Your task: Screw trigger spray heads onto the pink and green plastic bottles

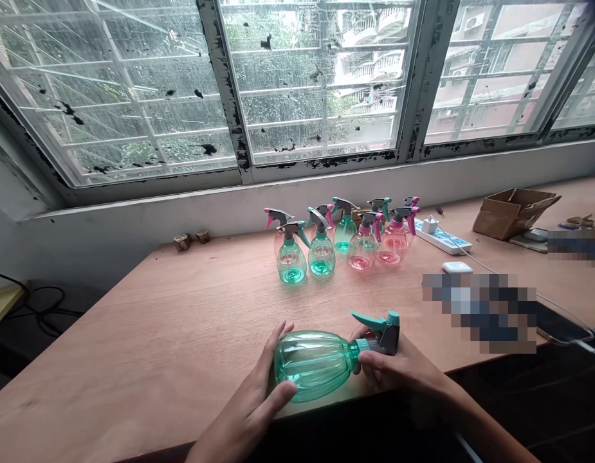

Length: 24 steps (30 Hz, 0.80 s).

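Observation:
A clear green spray bottle (316, 363) lies sideways in both hands above the table's front edge. Its base points left, and its grey spray head with a teal trigger and nozzle (388, 331) points right. My left hand (261, 386) is wrapped round the base end, thumb on the near side. With thumb and fingers, my right hand (388, 363) grips the neck at the teal collar; some of its fingers are hidden behind the bottle. Farther back stand several upright spray bottles, among them a green one (292, 260) and a pink one (361, 249).
The wooden table (191, 334) runs along a wall under barred windows. Toward the right are a white power strip (444, 238), a white earphone case (457, 267), an open cardboard box (512, 215) and a phone (562, 321) with a cable. Two small brown blocks (182, 242) sit at the back left.

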Available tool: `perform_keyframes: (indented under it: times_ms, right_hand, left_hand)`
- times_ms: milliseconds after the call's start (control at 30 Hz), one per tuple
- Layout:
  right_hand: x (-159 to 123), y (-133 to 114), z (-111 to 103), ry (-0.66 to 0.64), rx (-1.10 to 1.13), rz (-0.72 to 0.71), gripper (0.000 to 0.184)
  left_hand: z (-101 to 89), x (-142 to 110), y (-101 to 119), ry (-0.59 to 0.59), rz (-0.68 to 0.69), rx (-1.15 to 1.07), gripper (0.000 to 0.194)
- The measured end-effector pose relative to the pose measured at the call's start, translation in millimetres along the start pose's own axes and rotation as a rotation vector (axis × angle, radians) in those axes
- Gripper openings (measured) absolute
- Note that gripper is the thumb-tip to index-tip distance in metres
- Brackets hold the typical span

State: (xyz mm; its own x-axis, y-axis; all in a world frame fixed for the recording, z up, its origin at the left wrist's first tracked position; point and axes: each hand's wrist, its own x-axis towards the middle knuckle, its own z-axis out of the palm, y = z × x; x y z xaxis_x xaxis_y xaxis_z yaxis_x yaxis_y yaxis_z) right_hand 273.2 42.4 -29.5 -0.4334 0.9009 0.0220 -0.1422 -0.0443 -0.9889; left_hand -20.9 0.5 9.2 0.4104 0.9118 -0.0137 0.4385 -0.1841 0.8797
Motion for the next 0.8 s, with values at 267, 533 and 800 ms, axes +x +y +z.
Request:
perform_keyframes:
  times_ms: [267,533,800]
  right_hand:
    - [0,-3,2,0.036,0.052,-0.014,0.037]
    - [0,-1,-1,-0.001,0.011,-0.021,0.036]
    - [0,-2,3,0.024,0.014,0.010,0.042]
  left_hand:
    - [3.8,2,-3,-0.020,0.032,0.152,0.105]
    - [-0.8,0,3,-0.023,-0.001,0.026,0.069]
    - [-0.7,1,12,-0.009,-0.006,-0.026,0.061]
